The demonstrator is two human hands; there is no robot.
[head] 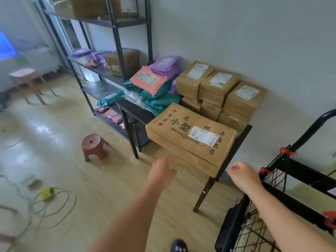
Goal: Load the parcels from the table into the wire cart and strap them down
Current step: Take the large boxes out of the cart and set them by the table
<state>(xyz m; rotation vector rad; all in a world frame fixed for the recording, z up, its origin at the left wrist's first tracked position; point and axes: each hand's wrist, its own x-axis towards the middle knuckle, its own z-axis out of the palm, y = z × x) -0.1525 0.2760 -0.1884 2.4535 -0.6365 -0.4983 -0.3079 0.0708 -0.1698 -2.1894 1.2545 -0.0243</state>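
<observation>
Both hands, left [161, 172] and right [242, 174], reach with empty loose fingers; the flat carton [190, 137] overhanging the desk [241, 142] corner could tip

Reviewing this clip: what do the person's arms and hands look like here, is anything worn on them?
Both arms are bare right down to the picture's bottom edge: no sleeves visible. The left hand and the right hand have no gloves, and no watch, bracelet or ring shows. No markings are visible. The image is soft, so fine detail cannot be told.
</observation>
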